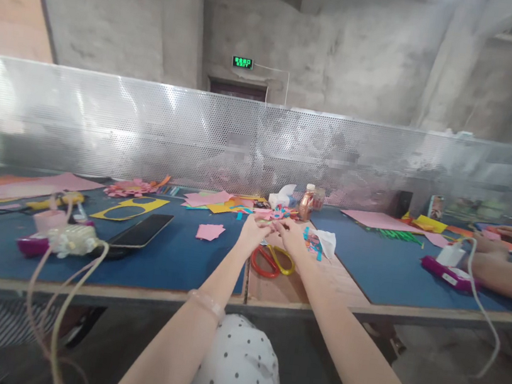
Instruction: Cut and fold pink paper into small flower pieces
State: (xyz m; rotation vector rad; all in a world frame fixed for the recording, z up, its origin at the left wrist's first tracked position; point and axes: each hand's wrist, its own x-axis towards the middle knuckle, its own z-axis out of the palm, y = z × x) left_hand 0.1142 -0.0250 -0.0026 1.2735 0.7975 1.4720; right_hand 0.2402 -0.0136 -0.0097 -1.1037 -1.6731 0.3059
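My left hand (254,232) and my right hand (291,234) meet over the table in front of me, fingers bent inward. Between and just beyond the fingertips is a small pink paper flower (278,213) with blue bits; both hands seem closed on its near edge, though the exact grip is too small to make out. Scissors with red and yellow handles (269,264) lie below the hands, between my forearms. Right of my right hand are blue and pink paper scraps (314,242) and a crumpled white tissue (327,243). Small pink paper squares (210,231) lie left.
A bronze-coloured bottle (306,203) and a tissue pack (281,197) stand behind the hands. To the left are a phone (143,231), a cut yellow sheet (132,208) and a corded power strip (34,245). A co-worker's arms (507,265) reach in at right, near a purple power strip (450,274).
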